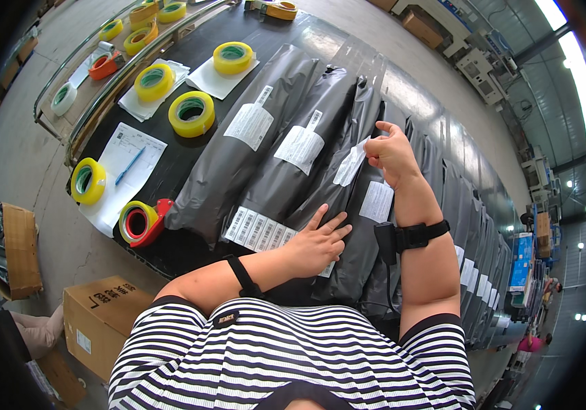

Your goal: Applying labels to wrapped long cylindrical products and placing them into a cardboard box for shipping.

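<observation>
As we look down from the head view, our left hand (317,246) lies with its fingers spread wide on a dark grey bag (334,195), its grip holding nothing. Our right hand (390,152) is at the upper end of a white label (349,165) on that same bag, above and to the right of our left hand. Its grip is narrow, with most fingers curled in, but we cannot tell whether it pinches the label. The bag lies on the black worktop (178,162) among similar long bags, two to its left and a row of grey bags (474,232) to its right. Near our left wrist we see a sheet of small labels (259,229) across the lower part of the neighbouring bag (300,179). Farther left we have yellow tape rolls, one of them (209,125) resting by itself beside the papers, a red tape dispenser (159,225), and a blue pen (130,166) on a white sheet of paper (118,198). A cardboard box (112,335) stands below the worktop.
</observation>
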`<state>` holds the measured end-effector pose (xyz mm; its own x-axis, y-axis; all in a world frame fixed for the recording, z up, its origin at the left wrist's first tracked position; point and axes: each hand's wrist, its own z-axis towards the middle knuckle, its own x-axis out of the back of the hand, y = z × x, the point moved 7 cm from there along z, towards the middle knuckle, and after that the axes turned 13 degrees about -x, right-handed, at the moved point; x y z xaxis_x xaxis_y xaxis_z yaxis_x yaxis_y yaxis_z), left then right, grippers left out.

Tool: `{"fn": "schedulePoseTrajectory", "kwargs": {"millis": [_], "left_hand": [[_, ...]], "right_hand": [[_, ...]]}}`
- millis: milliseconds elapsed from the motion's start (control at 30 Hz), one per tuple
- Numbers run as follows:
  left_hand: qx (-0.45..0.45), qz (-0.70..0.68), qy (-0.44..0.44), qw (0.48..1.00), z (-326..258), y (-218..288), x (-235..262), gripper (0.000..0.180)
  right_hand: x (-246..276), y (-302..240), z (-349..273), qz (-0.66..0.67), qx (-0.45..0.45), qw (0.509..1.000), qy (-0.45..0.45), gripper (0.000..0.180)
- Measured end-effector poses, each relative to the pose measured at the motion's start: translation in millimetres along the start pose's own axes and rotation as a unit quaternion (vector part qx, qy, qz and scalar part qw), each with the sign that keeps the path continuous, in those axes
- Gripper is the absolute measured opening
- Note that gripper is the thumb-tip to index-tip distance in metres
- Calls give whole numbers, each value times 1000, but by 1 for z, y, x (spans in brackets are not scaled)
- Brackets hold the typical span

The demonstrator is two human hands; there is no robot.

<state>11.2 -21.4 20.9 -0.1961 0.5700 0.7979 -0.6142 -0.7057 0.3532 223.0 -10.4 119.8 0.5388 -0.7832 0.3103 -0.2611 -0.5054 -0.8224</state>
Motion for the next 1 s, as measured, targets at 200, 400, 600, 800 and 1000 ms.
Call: {"fn": "schedulePoseTrajectory", "kwargs": {"millis": [200,400,600,800,1000], "left_hand": [[8,-28,12,1000,1,1,4,18],[29,-65,34,997,4,-2,17,18],[33,-70,27,997,1,-3,14,17],[40,-64,14,997,1,-5,9,17],[41,-53,-2,998,-1,-7,3,18]], "right_hand": [[5,7,4,42,-31,998,-20,78],[17,11,4,100,-17,993,-59,73],[22,5,-7,125,12,990,-69,69],[34,10,-13,105,28,993,-49,66],[29,8,-26,112,53,991,-51,68]]}}
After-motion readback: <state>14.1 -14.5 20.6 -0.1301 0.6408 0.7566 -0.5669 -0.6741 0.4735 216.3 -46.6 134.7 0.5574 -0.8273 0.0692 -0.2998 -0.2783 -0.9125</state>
